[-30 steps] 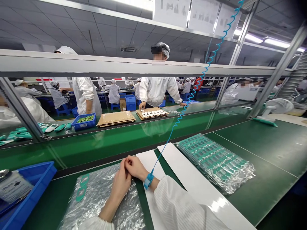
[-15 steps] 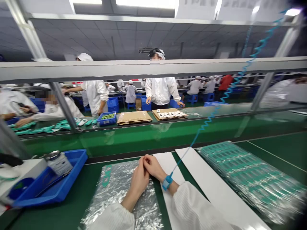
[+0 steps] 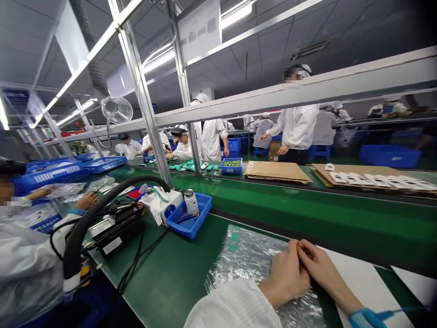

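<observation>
My left hand (image 3: 285, 275) and my right hand (image 3: 322, 269) lie clasped together on the green bench, fingers folded against each other, nothing visible inside them. They rest on the far edge of a crinkled clear plastic bag (image 3: 246, 259) that holds a small green part (image 3: 234, 238). A blue wrist strap (image 3: 363, 318) sits on my right wrist. White paper sheets (image 3: 365, 287) lie under and beside my right forearm.
A blue tray (image 3: 189, 218) with a small bottle (image 3: 191, 201) stands left of the bag, beside a white box and a black device (image 3: 118, 228) with a black hose (image 3: 85, 223). A seated co-worker (image 3: 20, 255) works at far left. Cardboard stacks (image 3: 276, 172) lie on the far belt.
The view has swung to the left, bringing the neighbouring station and co-worker into sight. My clasped hands have stayed together on the plastic bag.
</observation>
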{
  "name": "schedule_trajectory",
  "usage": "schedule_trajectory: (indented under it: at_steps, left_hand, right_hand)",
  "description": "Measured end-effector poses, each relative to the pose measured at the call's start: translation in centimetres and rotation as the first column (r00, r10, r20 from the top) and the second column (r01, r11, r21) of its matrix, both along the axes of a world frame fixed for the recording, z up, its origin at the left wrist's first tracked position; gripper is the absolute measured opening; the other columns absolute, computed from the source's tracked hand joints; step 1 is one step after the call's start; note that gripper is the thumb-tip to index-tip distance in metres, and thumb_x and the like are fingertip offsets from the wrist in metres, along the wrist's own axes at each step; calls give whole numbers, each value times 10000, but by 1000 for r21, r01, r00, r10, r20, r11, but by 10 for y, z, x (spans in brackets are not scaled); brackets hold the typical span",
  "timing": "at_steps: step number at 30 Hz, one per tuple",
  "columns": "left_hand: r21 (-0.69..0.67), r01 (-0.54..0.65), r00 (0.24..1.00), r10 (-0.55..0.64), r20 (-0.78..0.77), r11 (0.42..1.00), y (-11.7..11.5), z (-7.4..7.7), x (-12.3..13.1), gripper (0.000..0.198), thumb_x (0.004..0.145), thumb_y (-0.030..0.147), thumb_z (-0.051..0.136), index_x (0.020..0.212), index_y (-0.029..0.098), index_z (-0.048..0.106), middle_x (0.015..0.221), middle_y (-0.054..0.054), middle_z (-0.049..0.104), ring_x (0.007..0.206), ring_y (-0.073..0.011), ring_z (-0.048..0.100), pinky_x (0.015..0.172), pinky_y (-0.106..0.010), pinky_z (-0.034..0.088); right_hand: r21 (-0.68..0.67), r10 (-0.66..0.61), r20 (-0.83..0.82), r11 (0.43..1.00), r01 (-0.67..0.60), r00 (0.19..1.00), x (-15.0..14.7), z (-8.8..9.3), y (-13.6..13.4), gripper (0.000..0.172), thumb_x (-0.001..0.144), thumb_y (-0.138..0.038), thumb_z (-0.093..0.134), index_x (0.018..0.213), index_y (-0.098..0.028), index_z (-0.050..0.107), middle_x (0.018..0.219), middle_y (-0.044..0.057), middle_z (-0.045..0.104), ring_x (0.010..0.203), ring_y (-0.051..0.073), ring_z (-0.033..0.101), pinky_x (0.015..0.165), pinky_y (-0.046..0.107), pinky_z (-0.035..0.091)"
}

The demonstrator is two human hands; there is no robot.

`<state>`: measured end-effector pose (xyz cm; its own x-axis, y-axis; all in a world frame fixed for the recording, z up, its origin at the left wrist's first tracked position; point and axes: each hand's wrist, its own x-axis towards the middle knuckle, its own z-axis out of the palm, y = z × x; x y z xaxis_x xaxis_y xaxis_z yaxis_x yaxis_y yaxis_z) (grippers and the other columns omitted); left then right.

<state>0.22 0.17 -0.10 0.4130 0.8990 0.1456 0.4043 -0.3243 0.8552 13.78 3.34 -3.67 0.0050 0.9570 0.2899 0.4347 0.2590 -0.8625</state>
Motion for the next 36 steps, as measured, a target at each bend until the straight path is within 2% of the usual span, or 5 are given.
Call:
schedule_trajectory:
  at_steps: [4, 9, 17, 24, 36]
  left_hand:
    - [114, -29, 996, 39, -85, 993, 0, -4, 0, 527, 743, 211, 505, 1263, 185, 428, 1052, -185, 673, 928, -414, 644, 753, -519, 491]
    - [167, -23, 989, 47, -143, 986, 1, -5, 0, 519, 737, 211, 498, 1249, 181, 422, 1029, -175, 687, 892, -394, 665, 703, -467, 510]
    - [194, -12, 981, 50, -190, 981, 1, -5, 0, 489, 753, 234, 472, 1235, 190, 401, 993, -155, 690, 844, -370, 674, 652, -428, 500]
    - [213, -10, 980, 52, -191, 977, 0, -5, -1, 471, 755, 232, 459, 1220, 187, 404, 968, -157, 694, 823, -387, 678, 628, -433, 507]
    - [218, -11, 980, 54, -193, 976, 0, -6, -1, 486, 752, 235, 464, 1230, 186, 394, 967, -157, 694, 822, -379, 680, 628, -428, 507]
  right_hand:
    - [-49, 14, -13, 999, -14, 1000, 2, 0, 1, 298, 739, -497, 513, 604, -232, 528, 586, 29, 600, 607, 227, 581, 568, 316, 458]
    - [-77, -4, 9, 997, 4, 1000, 3, 3, 2, 288, 685, -514, 535, 608, -238, 561, 615, 49, 631, 603, 238, 593, 565, 326, 469]
    - [-77, 3, 44, 997, 1, 999, 3, 7, 0, 318, 700, -530, 512, 615, -228, 562, 612, 39, 638, 615, 234, 605, 578, 315, 477]
    - [-76, 10, 55, 997, -6, 998, 3, 9, -2, 322, 704, -524, 506, 619, -220, 569, 611, 31, 647, 612, 230, 612, 571, 303, 480]
    - [-55, -13, 17, 998, 14, 1000, -3, 18, -7, 328, 683, -529, 506, 584, -224, 576, 584, 36, 642, 593, 231, 617, 544, 298, 482]
